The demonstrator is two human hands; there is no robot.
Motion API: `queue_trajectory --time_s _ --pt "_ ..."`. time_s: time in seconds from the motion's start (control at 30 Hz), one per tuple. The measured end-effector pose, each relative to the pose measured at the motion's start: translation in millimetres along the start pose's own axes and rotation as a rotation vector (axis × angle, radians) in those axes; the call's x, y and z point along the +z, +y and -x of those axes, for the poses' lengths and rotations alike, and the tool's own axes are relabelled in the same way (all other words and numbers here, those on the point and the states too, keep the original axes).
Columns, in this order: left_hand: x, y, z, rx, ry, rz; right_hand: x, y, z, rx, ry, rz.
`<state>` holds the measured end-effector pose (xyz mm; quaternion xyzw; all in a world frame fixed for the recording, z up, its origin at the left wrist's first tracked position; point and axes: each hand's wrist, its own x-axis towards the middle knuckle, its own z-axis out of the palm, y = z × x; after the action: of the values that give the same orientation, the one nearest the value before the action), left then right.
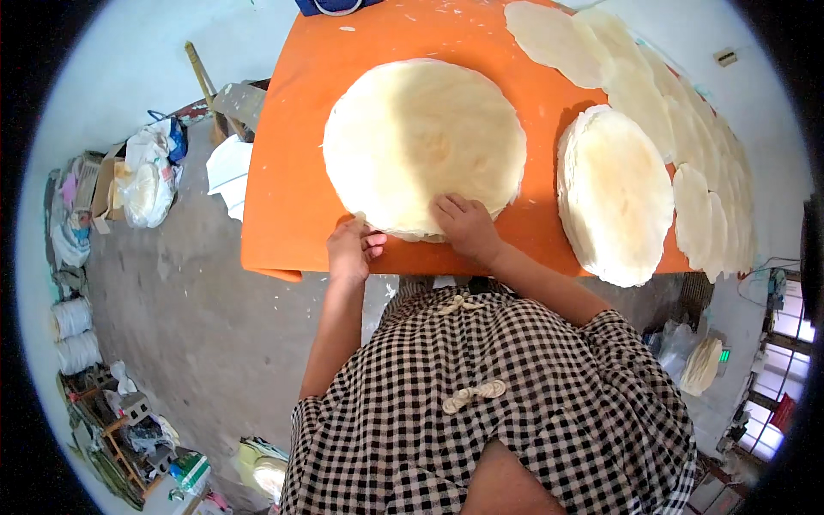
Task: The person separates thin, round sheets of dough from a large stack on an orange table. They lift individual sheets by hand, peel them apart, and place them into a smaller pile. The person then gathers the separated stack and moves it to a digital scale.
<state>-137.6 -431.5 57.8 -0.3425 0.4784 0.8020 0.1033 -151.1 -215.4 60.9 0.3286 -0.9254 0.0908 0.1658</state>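
Observation:
Before me lies a stack of large, thin round flatbread sheets (380,135) on an orange cloth-covered table (290,193). My left hand (353,248) pinches the near left rim of the top sheet between thumb and fingers. Resting on the near right part of that sheet is my right hand (467,225), its fingers bent and nothing visibly gripped in them. A shadow falls over the right half of the sheet. To the right stands a second, taller stack of flatbread sheets (618,193), which overhangs the table's near edge.
Overlapping single sheets (682,122) cover the table's right end. A blue bag (338,5) sits at the far edge. On the floor at left are a broom (206,84), bagged goods (151,180) and white spools (74,335). More sheets (702,367) stand behind me at right.

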Motion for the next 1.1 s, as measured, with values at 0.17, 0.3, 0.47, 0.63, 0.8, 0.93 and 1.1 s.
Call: queue_trajectory --time_s 0.17,0.3,0.47,0.63,0.8,0.93,1.1 --pt "11.7 7.8 4.6 -0.086 -0.040 -0.018 -0.8 -3.1 3.6 -0.038 0.017 -0.016" --pt "26.4 1.3 8.2 0.009 -0.062 -0.061 -17.2 -12.6 9.3 0.021 -0.031 -0.095" --pt "36.8 10.0 16.7 0.047 -0.098 -0.003 -16.4 -8.3 0.9 0.093 -0.051 -0.143" --pt "33.0 4.0 20.0 0.042 -0.432 0.126 -39.2 19.6 -41.1 0.357 -0.242 -0.341" --pt "50.1 -4.9 0.9 -0.044 -0.591 0.034 -153.1 81.8 -98.8 0.450 0.103 -0.652" --pt "95.8 15.0 -10.4 -0.097 -0.651 0.175 -255.1 119.0 -79.9 0.709 0.421 -1.137" --pt "157.4 52.5 37.7 0.028 -0.762 0.267 -287.0 150.3 -1.2 0.956 0.606 -1.301"
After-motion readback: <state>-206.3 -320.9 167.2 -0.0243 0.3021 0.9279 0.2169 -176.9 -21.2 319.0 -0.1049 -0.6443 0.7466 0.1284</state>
